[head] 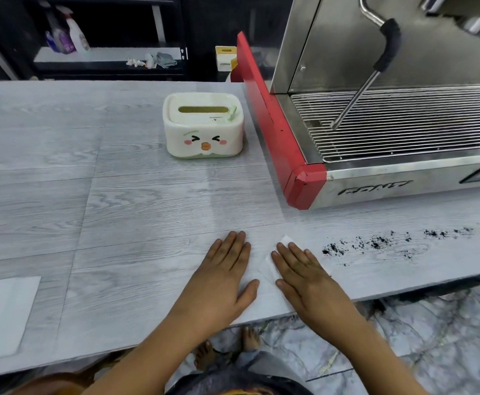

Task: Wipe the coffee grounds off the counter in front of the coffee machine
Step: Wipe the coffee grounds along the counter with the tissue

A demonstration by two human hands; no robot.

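Dark coffee grounds (381, 243) lie scattered in a streak on the grey wood-grain counter (119, 212), just in front of the red and steel coffee machine (375, 155). My right hand (304, 276) lies flat, fingers together, pressing on a white tissue (267, 269) left of the grounds. My left hand (224, 272) rests flat on the bare counter beside it, fingers extended, holding nothing. Most of the tissue is hidden under my right hand.
A white tissue box (203, 125) with a cartoon face stands left of the machine. Another white sheet (2, 315) lies at the counter's near left corner. The steam wand (367, 81) hangs over the drip tray. The counter's front edge runs just below my wrists.
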